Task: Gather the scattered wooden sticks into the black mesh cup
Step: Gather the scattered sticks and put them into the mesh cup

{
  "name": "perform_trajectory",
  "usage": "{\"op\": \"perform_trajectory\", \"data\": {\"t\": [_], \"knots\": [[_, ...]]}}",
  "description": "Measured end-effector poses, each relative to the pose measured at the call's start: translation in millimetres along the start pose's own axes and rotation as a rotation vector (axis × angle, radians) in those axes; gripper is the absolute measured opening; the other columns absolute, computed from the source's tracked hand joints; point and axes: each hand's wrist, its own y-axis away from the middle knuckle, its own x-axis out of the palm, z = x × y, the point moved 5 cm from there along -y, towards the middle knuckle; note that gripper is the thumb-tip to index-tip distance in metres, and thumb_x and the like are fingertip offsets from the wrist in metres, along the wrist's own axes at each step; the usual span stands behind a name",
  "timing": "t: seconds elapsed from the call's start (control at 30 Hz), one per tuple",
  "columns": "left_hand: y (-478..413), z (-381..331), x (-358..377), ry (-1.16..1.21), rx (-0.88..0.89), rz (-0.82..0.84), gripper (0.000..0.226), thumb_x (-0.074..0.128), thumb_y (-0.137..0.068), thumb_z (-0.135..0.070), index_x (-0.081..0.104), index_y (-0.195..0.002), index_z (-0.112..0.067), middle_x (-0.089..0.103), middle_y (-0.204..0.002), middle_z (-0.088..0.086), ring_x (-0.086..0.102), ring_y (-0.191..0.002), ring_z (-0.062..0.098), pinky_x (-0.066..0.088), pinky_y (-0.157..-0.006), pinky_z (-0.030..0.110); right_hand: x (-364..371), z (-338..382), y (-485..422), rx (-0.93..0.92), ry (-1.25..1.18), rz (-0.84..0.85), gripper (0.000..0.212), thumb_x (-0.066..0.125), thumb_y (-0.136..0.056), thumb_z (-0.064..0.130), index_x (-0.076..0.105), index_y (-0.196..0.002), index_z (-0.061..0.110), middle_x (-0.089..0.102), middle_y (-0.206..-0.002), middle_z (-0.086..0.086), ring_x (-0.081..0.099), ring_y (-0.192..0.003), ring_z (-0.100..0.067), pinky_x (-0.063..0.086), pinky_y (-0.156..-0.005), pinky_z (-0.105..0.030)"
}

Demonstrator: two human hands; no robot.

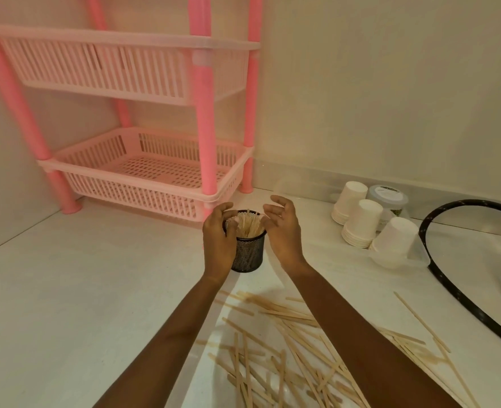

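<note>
Sticks [296, 346] lie in a loose heap on the tabletop [81, 290] close to me, between and under my forearms, many of them crossing one another. A few strays reach out to the right, toward a black hoop [449, 293].

Further from me stands the cup [247, 256], upright, with a bundle of sticks already in it, their tips showing above the rim.

My left hand [218, 238] is wrapped around the cup's left side near the rim, fingers curled over the mesh, steadying it. My right hand [281, 225] is just beside the cup on the right, fingers spread and loosely curved, holding nothing. Whether it touches the rim I cannot tell.

I judge the job partly done. One good batch is in the cup, but the larger share looks to be on the tabletop. What is left is several more handfuls from the heap, then the long strays on the right.

Beyond the cup is a pink rack [143, 178], and to the right some upturned paper cups [364, 222]. Neither is in my way.
</note>
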Motion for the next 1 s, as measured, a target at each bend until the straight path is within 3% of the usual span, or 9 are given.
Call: {"op": "perform_trajectory", "data": {"t": [0.1, 0.2, 0.27, 0.37, 0.47, 0.57, 0.67, 0.87, 1.0], "knots": [[10, -2, -7, -0.084, 0.084, -0.072, 0.029, 0.045, -0.092, 0.000, 0.050, -0.120, -0.005, 0.058, -0.121, 0.012, 0.046, -0.116, 0.017, 0.032, -0.101, 0.022, -17, 0, 7, -0.048, 0.033, -0.010, 0.040, 0.050, -0.089, -0.001, 0.043, -0.125, 0.013, 0.053, -0.115, -0.003, 0.051, -0.113, -0.014, 0.041, -0.098, -0.024], [30, -9, -12, -0.204, 0.300, -0.079, 0.024, 0.042, -0.091, -0.001, 0.053, -0.112, -0.006, 0.058, -0.115, 0.012, 0.040, -0.113, 0.009, 0.024, -0.100, 0.009, -40, -6, 21, -0.109, 0.129, -0.024, 0.037, 0.046, -0.089, -0.005, 0.045, -0.124, 0.009, 0.054, -0.116, -0.004, 0.052, -0.108, -0.013, 0.041, -0.084, -0.003], [46, -9, -10, -0.283, 0.429, 0.047, 0.023, 0.042, -0.089, -0.001, 0.055, -0.108, -0.007, 0.060, -0.110, 0.014, 0.042, -0.110, 0.012, 0.026, -0.098, 0.013, -54, -16, 32, -0.110, 0.213, 0.006, 0.034, 0.046, -0.089, -0.006, 0.049, -0.121, 0.005, 0.057, -0.119, -0.009, 0.054, -0.107, -0.013, 0.039, -0.079, 0.004], [69, 4, 1, -0.429, 0.566, 0.408, 0.031, 0.038, -0.090, -0.013, 0.058, -0.113, -0.008, 0.062, -0.114, 0.014, 0.041, -0.115, 0.012, 0.032, -0.097, 0.020, -71, -37, 52, -0.032, 0.434, 0.122, 0.030, 0.049, -0.092, 0.009, 0.052, -0.122, 0.008, 0.057, -0.126, -0.009, 0.053, -0.116, -0.016, 0.038, -0.086, -0.009], [84, 33, 9, -0.618, 0.430, 0.771, 0.039, 0.037, -0.097, -0.028, 0.044, -0.133, -0.013, 0.042, -0.141, 0.010, 0.028, -0.137, 0.020, 0.023, -0.107, 0.025, -81, -59, 70, 0.069, 0.775, 0.319, 0.046, 0.049, -0.093, 0.030, 0.039, -0.134, 0.012, 0.041, -0.142, -0.007, 0.039, -0.130, -0.018, 0.028, -0.101, -0.020], [90, 54, 5, -0.778, 0.172, 0.959, 0.071, 0.015, -0.087, -0.058, 0.028, -0.142, -0.015, 0.018, -0.154, 0.009, 0.009, -0.144, 0.021, 0.012, -0.116, 0.031, -85, -76, 89, 0.210, 0.991, 0.505, 0.065, 0.046, -0.091, 0.043, 0.020, -0.143, 0.015, 0.018, -0.154, -0.006, 0.019, -0.142, -0.019, 0.018, -0.118, -0.038], [90, 54, 1, -0.752, 0.081, 1.004, 0.057, 0.030, -0.095, -0.045, 0.026, -0.142, -0.014, 0.016, -0.155, 0.010, 0.017, -0.142, 0.022, 0.018, -0.114, 0.030, -82, -80, 104, 0.222, 1.078, 0.536, 0.069, 0.046, -0.090, 0.047, 0.017, -0.144, 0.016, 0.011, -0.156, -0.006, 0.012, -0.144, -0.020, 0.014, -0.119, -0.040], [95, 50, -6, -0.639, 0.076, 1.069, 0.065, 0.058, -0.085, -0.042, 0.034, -0.138, -0.013, 0.029, -0.144, 0.009, 0.031, -0.131, 0.022, 0.030, -0.105, 0.027, -63, -69, 118, 0.050, 1.194, 0.430, 0.045, 0.043, -0.094, 0.032, 0.035, -0.134, 0.014, 0.037, -0.139, -0.005, 0.038, -0.126, -0.019, 0.036, -0.103, -0.027], [99, 51, -1, -0.679, 0.104, 1.022, 0.066, 0.062, -0.083, -0.036, 0.033, -0.138, -0.012, 0.035, -0.136, 0.008, 0.035, -0.123, 0.020, 0.034, -0.100, 0.026, -54, -67, 118, -0.049, 1.246, 0.383, 0.032, 0.038, -0.097, 0.023, 0.040, -0.128, 0.014, 0.044, -0.129, -0.005, 0.043, -0.115, -0.017, 0.042, -0.091, -0.024]]}}
